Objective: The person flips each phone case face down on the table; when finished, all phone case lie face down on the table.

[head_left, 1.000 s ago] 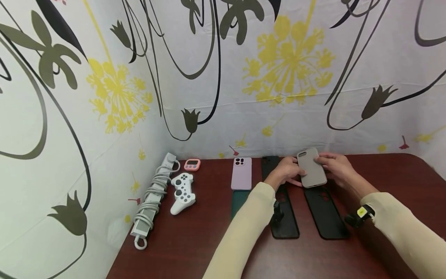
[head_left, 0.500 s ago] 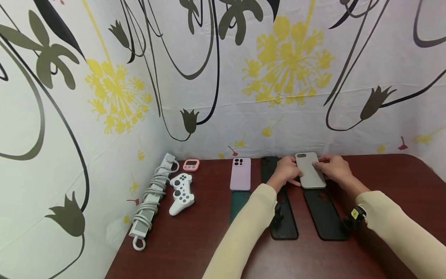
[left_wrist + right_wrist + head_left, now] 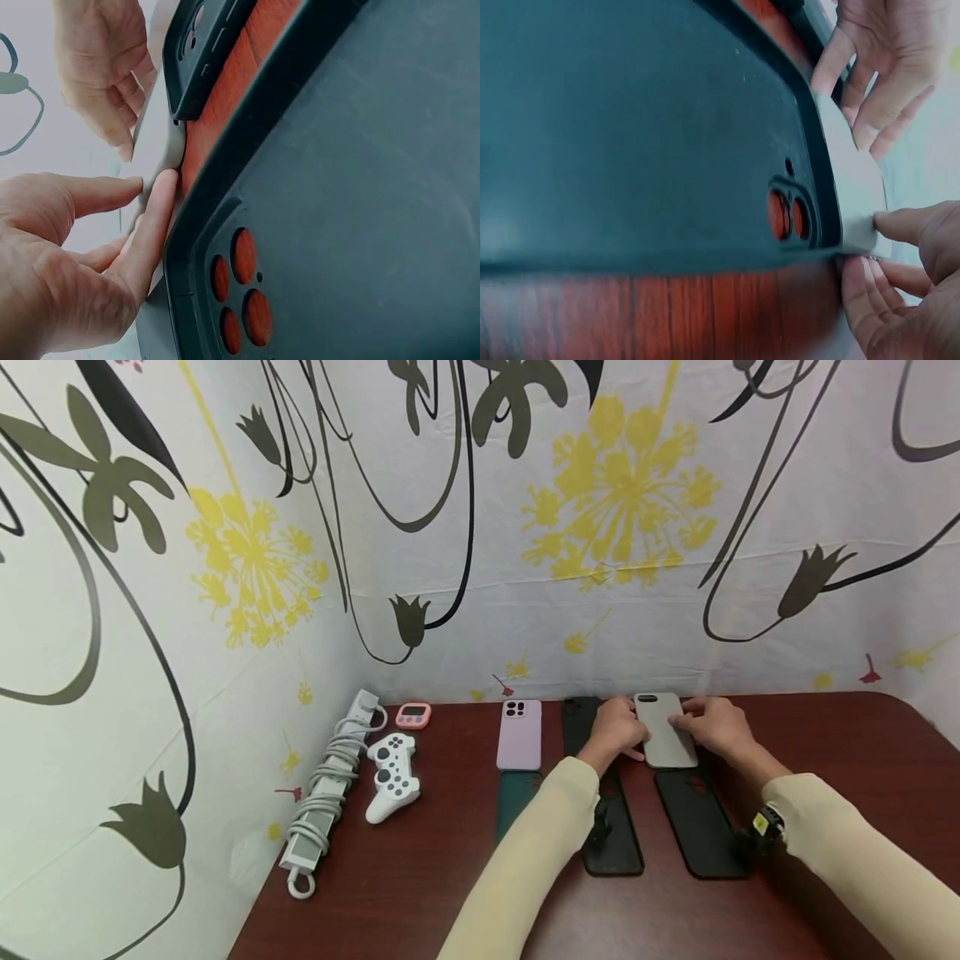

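Note:
A grey phone case (image 3: 665, 731) lies flat at the far side of the dark red table (image 3: 420, 877), camera end toward the wall. My left hand (image 3: 618, 727) touches its left edge, the fingers (image 3: 154, 217) nearly straight against that edge. My right hand (image 3: 711, 725) pinches its right side, thumb (image 3: 904, 223) on top and fingers under it. The same grey phone case (image 3: 855, 199) shows as a thin pale slab in both wrist views.
Two black cases (image 3: 613, 827) (image 3: 701, 822) lie just in front of the grey one, another black case (image 3: 579, 720) behind my left hand. A lilac case (image 3: 520, 734), a dark green case (image 3: 513, 797), a white game controller (image 3: 392, 775), a pink timer (image 3: 412, 715) and a coiled power strip (image 3: 330, 785) lie to the left.
The grey case has gone from tilted and lifted to flat on the table, slightly farther back and squared up. Both hands moved down with it.

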`<move>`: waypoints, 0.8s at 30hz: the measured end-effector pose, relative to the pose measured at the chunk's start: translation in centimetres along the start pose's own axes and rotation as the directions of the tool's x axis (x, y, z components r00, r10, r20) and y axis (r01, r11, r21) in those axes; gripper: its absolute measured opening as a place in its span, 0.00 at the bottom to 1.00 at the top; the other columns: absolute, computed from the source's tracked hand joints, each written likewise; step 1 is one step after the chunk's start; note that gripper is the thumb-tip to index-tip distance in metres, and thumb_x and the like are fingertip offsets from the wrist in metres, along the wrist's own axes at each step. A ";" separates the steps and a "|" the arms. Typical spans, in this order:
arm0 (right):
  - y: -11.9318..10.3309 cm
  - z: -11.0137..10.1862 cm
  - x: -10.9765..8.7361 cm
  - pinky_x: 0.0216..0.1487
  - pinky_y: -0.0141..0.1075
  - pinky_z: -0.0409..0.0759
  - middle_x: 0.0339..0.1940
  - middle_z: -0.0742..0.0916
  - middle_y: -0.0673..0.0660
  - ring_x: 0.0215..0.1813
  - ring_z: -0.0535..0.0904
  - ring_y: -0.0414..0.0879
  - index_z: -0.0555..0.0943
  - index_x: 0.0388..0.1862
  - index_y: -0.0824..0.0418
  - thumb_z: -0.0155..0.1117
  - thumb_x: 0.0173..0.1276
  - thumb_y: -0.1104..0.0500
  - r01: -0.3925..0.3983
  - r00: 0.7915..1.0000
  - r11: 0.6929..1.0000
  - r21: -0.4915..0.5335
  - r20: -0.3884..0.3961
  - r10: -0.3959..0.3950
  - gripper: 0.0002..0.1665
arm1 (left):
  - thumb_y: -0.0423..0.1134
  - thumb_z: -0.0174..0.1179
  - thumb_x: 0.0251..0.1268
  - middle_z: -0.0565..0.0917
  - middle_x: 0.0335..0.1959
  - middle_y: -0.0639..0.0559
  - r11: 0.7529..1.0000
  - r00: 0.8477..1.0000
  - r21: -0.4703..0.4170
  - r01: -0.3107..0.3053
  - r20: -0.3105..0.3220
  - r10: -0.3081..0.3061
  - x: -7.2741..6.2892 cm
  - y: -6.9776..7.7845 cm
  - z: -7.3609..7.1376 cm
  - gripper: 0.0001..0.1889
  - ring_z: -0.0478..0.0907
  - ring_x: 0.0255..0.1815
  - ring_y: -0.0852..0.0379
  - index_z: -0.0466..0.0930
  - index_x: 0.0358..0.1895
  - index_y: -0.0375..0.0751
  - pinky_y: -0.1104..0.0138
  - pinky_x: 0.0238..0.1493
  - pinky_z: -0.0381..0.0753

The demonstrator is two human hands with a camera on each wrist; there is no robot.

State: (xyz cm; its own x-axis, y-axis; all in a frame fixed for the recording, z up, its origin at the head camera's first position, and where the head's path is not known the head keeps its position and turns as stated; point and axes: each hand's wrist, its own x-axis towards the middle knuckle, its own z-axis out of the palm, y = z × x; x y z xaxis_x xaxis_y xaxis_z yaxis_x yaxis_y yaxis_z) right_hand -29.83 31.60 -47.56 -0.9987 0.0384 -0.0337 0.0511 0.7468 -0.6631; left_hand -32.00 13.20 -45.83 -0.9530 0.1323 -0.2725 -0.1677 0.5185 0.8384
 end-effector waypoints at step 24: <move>0.4 -1.3 -3.7 0.37 0.44 0.92 0.53 0.84 0.78 0.39 0.89 0.49 0.71 0.69 0.80 0.58 0.82 0.45 -0.020 0.990 1.000 0.017 0.140 0.018 0.38 | 0.36 0.68 0.69 0.71 0.72 0.43 0.905 0.970 0.356 -0.232 0.019 0.242 -2.7 -0.3 -1.3 0.28 0.75 0.27 0.61 0.73 0.70 0.37 0.73 0.29 0.77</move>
State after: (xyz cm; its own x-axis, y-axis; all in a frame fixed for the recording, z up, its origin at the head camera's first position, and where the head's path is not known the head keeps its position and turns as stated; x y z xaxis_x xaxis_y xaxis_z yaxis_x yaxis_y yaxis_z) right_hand -26.13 32.65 -46.71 -0.9879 -0.0414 -0.1497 0.0715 0.7345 -0.6749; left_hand -29.72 11.59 -44.70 -0.9604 0.2695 -0.0706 0.1594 0.7394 0.6542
